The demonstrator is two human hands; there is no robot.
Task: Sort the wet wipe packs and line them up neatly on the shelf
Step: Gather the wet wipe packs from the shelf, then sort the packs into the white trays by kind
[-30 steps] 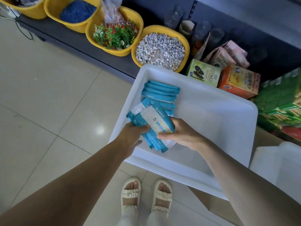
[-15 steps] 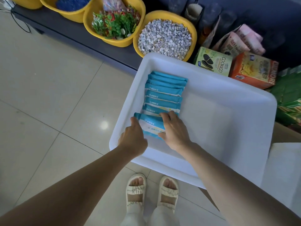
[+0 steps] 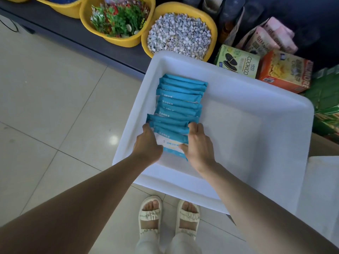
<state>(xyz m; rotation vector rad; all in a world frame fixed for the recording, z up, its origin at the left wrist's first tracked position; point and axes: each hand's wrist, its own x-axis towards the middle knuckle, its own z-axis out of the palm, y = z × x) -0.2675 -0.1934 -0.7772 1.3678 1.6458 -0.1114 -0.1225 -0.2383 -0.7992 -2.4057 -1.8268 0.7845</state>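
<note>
Head view: single camera looking down over both forearms at a white bin and a low shelf.
White plastic bin (image 3: pixel 256 110): large, rectangular, rounded corners; far edge meets the dark shelf (image 3: pixel 77 32).
Wet wipe packs (image 3: pixel 180 99): teal and white, overlapped in one row along the bin's left side, running from the far wall toward the person.
Nearest packs (image 3: pixel 170 136): a small bunch at the row's near end, sitting between the two hands, white printed face of the front one showing.
Left hand (image 3: pixel 148 143): at the bunch's left edge, fingers curled round it, thumb tip at the top corner; grasping the packs.
Right hand (image 3: pixel 199 143): at the bunch's right edge, fingers bent over the pack ends, thumb pressed on the front face; grasping the packs.
Yellow basin, pebbles (image 3: pixel 178 32): on the shelf, touching the bin's far rim.
Yellow basin, plastic plants (image 3: pixel 117 19): left of the pebbles.
Cookie box (image 3: pixel 238 61): green, just right of the pebble basin.
Orange box (image 3: pixel 282 70): beside the cookie box.
Sandals (image 3: pixel 168 215): cream, on the tiled floor (image 3: pixel 45 107), just below the bin's near edge.
</note>
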